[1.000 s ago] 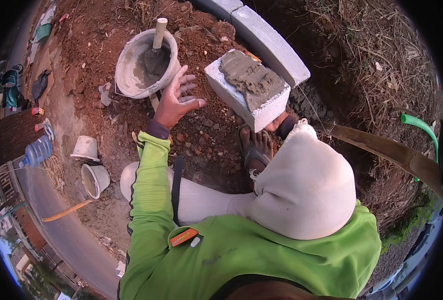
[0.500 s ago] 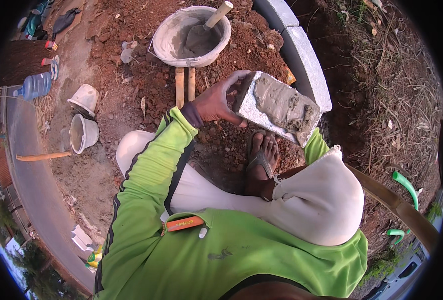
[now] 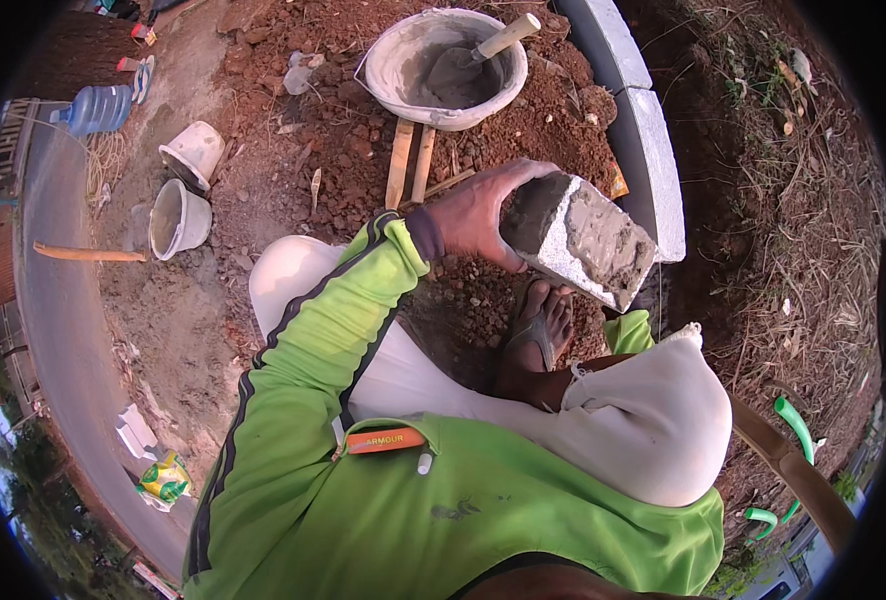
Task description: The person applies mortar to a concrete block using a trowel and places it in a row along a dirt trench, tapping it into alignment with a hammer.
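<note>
My left hand [image 3: 483, 212] grips a pale concrete block [image 3: 553, 248] by its left end, fingers over the far side and thumb at the near side. Wet grey mortar [image 3: 603, 235] is spread along the block's upper face, and the left end face is dark grey. The block is held tilted above my sandalled foot [image 3: 543, 325]. My right sleeve cuff [image 3: 631, 330] shows just below the block's right end; the right hand itself is hidden behind the block. Beyond it stands a mortar basin [image 3: 446, 68] with a wooden-handled trowel [image 3: 508, 36] standing in the grey mix.
A row of laid kerb blocks [image 3: 653, 165] runs along a trench at right. Two wooden handles [image 3: 411, 165] stick out below the basin. Leftward lie two buckets [image 3: 180, 220], a water jug [image 3: 95, 110] and a wooden handle [image 3: 88, 253]. Green pipes [image 3: 796, 430] stick up at lower right.
The view has swung left, so the surroundings appear further right. The block has tilted, showing more of its dark left end. My left hand keeps its hold.
</note>
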Available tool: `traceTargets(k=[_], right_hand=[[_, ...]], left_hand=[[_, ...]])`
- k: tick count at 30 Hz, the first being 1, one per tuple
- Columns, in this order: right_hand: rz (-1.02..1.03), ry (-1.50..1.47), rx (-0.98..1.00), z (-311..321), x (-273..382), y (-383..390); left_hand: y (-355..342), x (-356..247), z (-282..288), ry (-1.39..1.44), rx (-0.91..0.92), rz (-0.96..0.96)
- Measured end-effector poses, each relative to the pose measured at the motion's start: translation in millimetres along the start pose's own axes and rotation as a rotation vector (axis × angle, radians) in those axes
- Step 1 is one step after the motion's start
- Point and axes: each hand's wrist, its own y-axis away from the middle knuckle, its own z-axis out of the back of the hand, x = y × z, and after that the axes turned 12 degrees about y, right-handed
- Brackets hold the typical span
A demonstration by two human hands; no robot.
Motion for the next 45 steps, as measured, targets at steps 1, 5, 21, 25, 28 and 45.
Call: traceTargets(k=[1,5,21,25,28,45], right_hand=[[-0.021,0.007,0.037,2,4,-3],[-0.032,0.1,-0.098,-2,9,-43],[-0.281,0.642,-0.082,-31,47,-154],[-0.16,0.655,-0.125,-31,55,-129],[-0.114,0.714,-0.13,-48,73,-117],[0.371,0.678,0.059,-134,131,-156]], left_hand=[[1,6,6,0.031,-0.034,0.016],[22,44,26,0.095,-0.1,0.286],[63,159,43,-0.128,-0.45,0.559],[72,179,34,-0.161,-0.462,0.629],[81,198,33,-0.183,-0.481,0.664],[201,159,98,-0.059,-0.554,1.014]])
